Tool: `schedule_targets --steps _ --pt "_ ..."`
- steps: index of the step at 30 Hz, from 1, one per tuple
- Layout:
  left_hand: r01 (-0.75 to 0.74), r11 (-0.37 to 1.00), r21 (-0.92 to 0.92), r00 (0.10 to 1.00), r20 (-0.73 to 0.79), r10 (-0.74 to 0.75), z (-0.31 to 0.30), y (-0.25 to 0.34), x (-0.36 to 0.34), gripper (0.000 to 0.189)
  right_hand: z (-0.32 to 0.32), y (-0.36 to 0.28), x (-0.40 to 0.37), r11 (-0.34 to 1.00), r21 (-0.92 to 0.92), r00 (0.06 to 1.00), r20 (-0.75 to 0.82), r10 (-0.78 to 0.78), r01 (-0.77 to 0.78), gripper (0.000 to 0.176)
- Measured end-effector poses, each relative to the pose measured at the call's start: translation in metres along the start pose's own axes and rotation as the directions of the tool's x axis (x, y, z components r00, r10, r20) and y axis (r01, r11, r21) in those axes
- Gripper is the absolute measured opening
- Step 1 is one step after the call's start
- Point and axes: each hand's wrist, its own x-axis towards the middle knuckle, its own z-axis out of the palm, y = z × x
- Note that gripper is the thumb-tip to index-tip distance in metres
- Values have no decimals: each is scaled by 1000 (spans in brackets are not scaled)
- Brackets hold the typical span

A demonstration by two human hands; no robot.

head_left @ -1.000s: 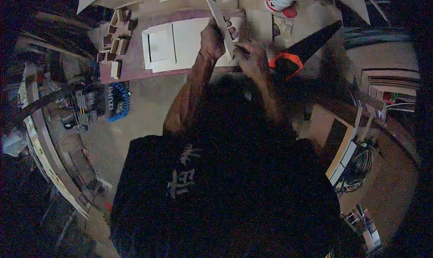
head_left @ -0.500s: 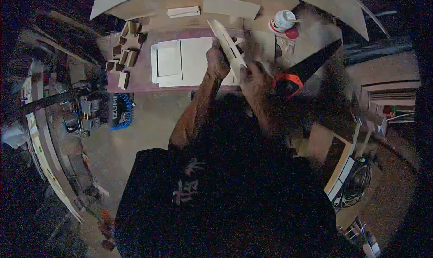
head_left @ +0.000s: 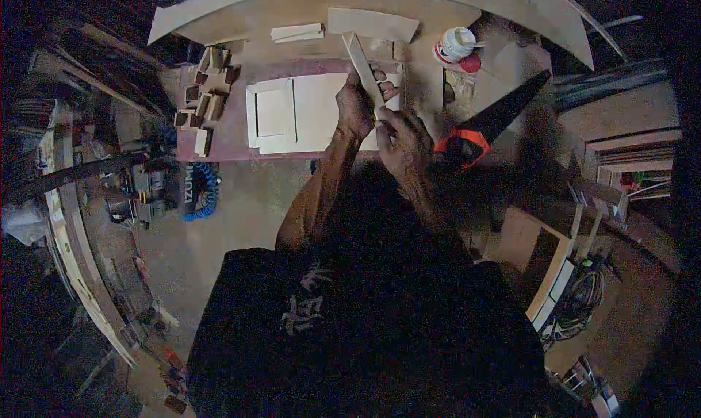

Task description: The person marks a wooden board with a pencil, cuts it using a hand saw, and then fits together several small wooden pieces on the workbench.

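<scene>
My left hand (head_left: 354,111) is closed around a narrow, pale wooden strip (head_left: 364,66), its fingertips showing past the right side. The strip stands tilted, its far end pointing up and slightly left. At the strip's near end, my right hand (head_left: 405,140) has its fingers curled and pinched against the wood. Beneath both hands lies a pale flat panel (head_left: 321,111) with a rectangular frame (head_left: 252,119) at its left part. A handsaw (head_left: 504,115) with an orange and black handle rests to the right of my right hand.
Several small wooden blocks (head_left: 212,104) are grouped at the reddish board's (head_left: 241,78) left end. Behind are thin strips (head_left: 297,32), a flat offcut (head_left: 372,24) and a white tub (head_left: 458,44) beside a red round thing (head_left: 469,63). A blue coiled hose (head_left: 208,192) is below left.
The wooden strip has turned in my hands, so its broad face shows differently. My right hand has shifted slightly down along its near end. The whole view has tilted a little.
</scene>
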Motion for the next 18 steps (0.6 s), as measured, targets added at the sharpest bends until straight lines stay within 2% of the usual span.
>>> schedule_targets --steps 3,6,10,16,18 --pt "-26 999 23 1000 11 26 5 0 1 48 0 -2 1 999 19 999 -44 -30 31 27" --pt "-29 999 24 999 23 29 6 -1 1 48 -1 -4 4 998 -51 1000 8 -24 24 27" --pt "-33 999 43 999 21 32 13 3 -6 48 1 -3 1 999 27 1000 7 26 -27 28" --pt "-8 995 97 998 70 1 2 1 0 31 1 -2 -2 999 26 998 37 41 -42 30" --pt "9 990 143 1000 8 -10 6 3 -4 26 3 0 -6 999 50 1000 14 15 -16 35"
